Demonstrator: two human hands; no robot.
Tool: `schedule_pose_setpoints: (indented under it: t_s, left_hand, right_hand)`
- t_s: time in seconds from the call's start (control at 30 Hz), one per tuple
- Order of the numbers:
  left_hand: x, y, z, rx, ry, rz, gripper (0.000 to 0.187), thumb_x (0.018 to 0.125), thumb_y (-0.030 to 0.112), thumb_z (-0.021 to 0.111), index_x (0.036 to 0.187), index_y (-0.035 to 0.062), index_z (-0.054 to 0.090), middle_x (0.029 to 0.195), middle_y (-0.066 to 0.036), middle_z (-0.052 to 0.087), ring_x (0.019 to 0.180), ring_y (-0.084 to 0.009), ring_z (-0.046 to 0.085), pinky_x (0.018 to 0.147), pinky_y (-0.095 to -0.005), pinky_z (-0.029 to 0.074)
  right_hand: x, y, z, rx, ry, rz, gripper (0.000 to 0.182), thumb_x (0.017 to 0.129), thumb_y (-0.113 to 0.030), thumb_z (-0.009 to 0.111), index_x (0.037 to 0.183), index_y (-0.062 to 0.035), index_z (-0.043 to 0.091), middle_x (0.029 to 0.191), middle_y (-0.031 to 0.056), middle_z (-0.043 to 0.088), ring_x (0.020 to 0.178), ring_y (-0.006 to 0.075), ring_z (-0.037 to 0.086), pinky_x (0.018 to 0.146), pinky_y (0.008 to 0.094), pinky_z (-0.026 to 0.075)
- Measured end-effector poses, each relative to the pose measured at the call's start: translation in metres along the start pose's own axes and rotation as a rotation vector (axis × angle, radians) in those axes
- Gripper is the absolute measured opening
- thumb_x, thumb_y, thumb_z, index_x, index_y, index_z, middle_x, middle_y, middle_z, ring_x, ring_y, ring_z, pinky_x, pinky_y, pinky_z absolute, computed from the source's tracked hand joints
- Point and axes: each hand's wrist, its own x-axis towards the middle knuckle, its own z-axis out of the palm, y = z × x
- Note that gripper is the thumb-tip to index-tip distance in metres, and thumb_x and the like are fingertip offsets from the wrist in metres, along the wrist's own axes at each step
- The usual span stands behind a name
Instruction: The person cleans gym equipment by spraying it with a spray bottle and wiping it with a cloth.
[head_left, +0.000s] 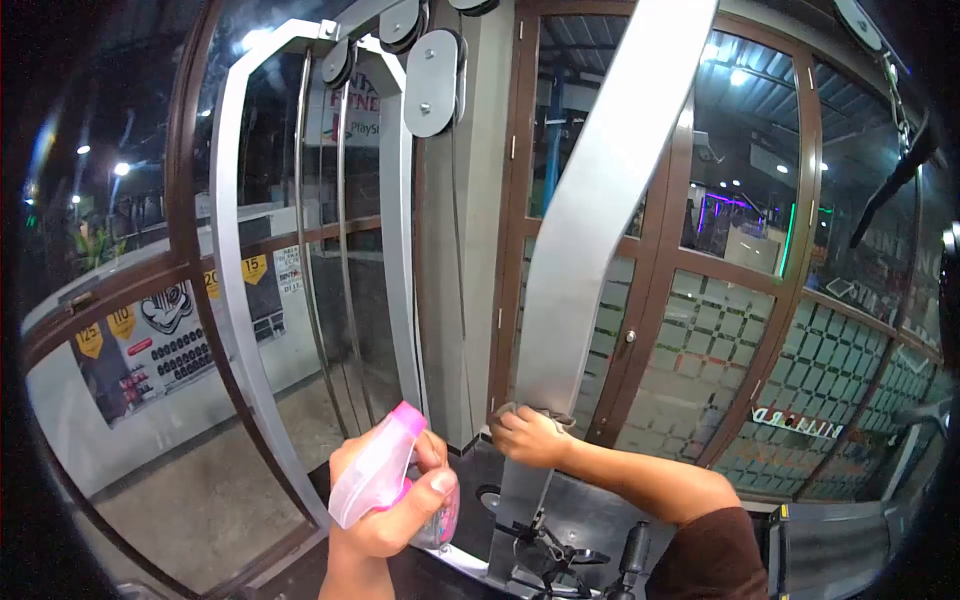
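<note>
A pink and clear spray bottle [383, 462] is upright in my left hand [385, 525], with the fingers wrapped round its neck and trigger. Its pink nozzle points up and away from me. My right hand [527, 436] presses a dark grey cloth [560, 418] against the lower part of a broad silver metal post [575, 250]. The fingers are curled over the cloth, which shows only at its edges.
At the left stands a white cable machine frame [228, 250] with metal rods and grey pulleys [433, 85]. Brown-framed glass doors [655, 300] stand behind the post. Low down are black handles [635, 548]. A black bar [890, 190] hangs at the upper right.
</note>
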Motion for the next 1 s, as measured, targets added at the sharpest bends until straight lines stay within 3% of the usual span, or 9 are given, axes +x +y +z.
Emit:
schedule_pose_setpoints:
  t_s: [0.13, 0.33, 0.47, 0.63, 0.67, 0.7, 0.8, 0.97, 1.0]
  left_hand:
    - [-0.001, 0.001, -0.005, 0.042, -0.007, -0.077, 0.021, 0.08, 0.008, 0.076, 0.082, -0.004, 0.06, 0.074, -0.011, 0.061, 0.065, -0.0162, 0.06, 0.06, -0.0281, 0.047]
    - [0.002, -0.033, 0.006, 0.143, -0.072, -0.124, 0.017, 0.081, 0.007, 0.076, 0.081, -0.0005, 0.061, 0.069, -0.005, 0.061, 0.059, -0.0101, 0.055, 0.055, -0.0265, 0.044]
    - [0.009, -0.058, 0.017, 0.209, -0.079, -0.126, 0.019, 0.082, 0.01, 0.078, 0.08, 0.0009, 0.061, 0.069, -0.004, 0.061, 0.058, -0.0106, 0.055, 0.056, -0.0265, 0.045]
    - [0.02, -0.066, 0.028, -0.049, -0.006, -0.099, 0.02, 0.082, 0.006, 0.077, 0.085, -0.0022, 0.06, 0.075, -0.008, 0.062, 0.064, -0.0135, 0.06, 0.059, -0.0272, 0.048]
    - [0.019, -0.067, 0.03, -0.107, 0.009, -0.095, 0.02, 0.082, 0.006, 0.077, 0.086, -0.0031, 0.059, 0.076, -0.01, 0.062, 0.065, -0.0142, 0.061, 0.059, -0.0273, 0.048]
    - [0.018, -0.066, 0.033, -0.113, 0.024, -0.097, 0.02, 0.082, 0.005, 0.076, 0.086, -0.0049, 0.059, 0.078, -0.012, 0.062, 0.066, -0.0159, 0.061, 0.06, -0.0283, 0.049]
    - [0.013, -0.069, 0.034, -0.079, 0.046, -0.063, 0.02, 0.081, 0.005, 0.076, 0.086, -0.0044, 0.059, 0.078, -0.012, 0.062, 0.067, -0.0164, 0.061, 0.061, -0.0292, 0.049]
    - [0.008, -0.073, 0.023, -0.008, 0.104, -0.107, 0.019, 0.078, 0.006, 0.075, 0.084, -0.0046, 0.06, 0.076, -0.012, 0.062, 0.069, -0.017, 0.06, 0.064, -0.0286, 0.049]
    - [0.008, -0.075, 0.021, -0.002, 0.118, -0.11, 0.019, 0.078, 0.006, 0.075, 0.084, -0.0045, 0.06, 0.077, -0.012, 0.062, 0.069, -0.017, 0.061, 0.064, -0.0286, 0.049]
  right_hand:
    - [0.048, 0.102, -0.111, -0.102, -0.298, 0.293, 0.013, 0.079, -0.016, 0.062, 0.09, -0.0092, 0.066, 0.097, 0.0088, 0.063, 0.094, 0.0266, 0.062, 0.072, 0.0436, 0.053]
    - [0.053, 0.295, -0.293, -0.714, 0.492, 0.709, 0.036, 0.077, 0.0, 0.061, 0.106, -0.0192, 0.07, 0.1, 0.0076, 0.064, 0.091, 0.0327, 0.062, 0.078, 0.044, 0.051]
    - [0.049, 0.274, -0.265, -0.735, 0.572, 0.53, 0.032, 0.076, 0.0, 0.059, 0.103, -0.0125, 0.068, 0.097, 0.0083, 0.062, 0.087, 0.0328, 0.061, 0.072, 0.0446, 0.051]
    - [0.05, 0.127, -0.122, -0.198, -0.213, 0.597, 0.024, 0.078, -0.021, 0.062, 0.097, -0.0069, 0.064, 0.098, 0.0091, 0.063, 0.094, 0.03, 0.06, 0.072, 0.0457, 0.05]
    - [0.03, 0.098, -0.083, 0.235, -0.242, 0.456, 0.024, 0.079, -0.022, 0.061, 0.096, -0.0066, 0.066, 0.103, 0.0074, 0.065, 0.103, 0.0283, 0.059, 0.079, 0.0458, 0.05]
    - [0.014, 0.064, -0.042, -0.11, 0.142, 0.129, 0.025, 0.075, -0.023, 0.062, 0.092, -0.0065, 0.071, 0.085, 0.0047, 0.063, 0.082, 0.0231, 0.06, 0.07, 0.0389, 0.05]
    - [-0.011, 0.005, -0.001, 0.04, -0.098, -0.145, 0.023, 0.074, -0.026, 0.065, 0.089, -0.012, 0.075, 0.097, -0.0008, 0.063, 0.099, 0.0198, 0.056, 0.075, 0.0334, 0.047]
    - [0.049, 0.146, -0.114, -0.202, -0.229, 0.374, 0.029, 0.078, -0.018, 0.062, 0.102, -0.0021, 0.065, 0.101, 0.0151, 0.063, 0.099, 0.0335, 0.062, 0.075, 0.0426, 0.052]
    - [0.045, 0.202, -0.141, -0.74, 0.304, 0.104, 0.029, 0.08, -0.015, 0.059, 0.104, -0.0018, 0.064, 0.098, 0.013, 0.062, 0.094, 0.0328, 0.061, 0.073, 0.0443, 0.052]
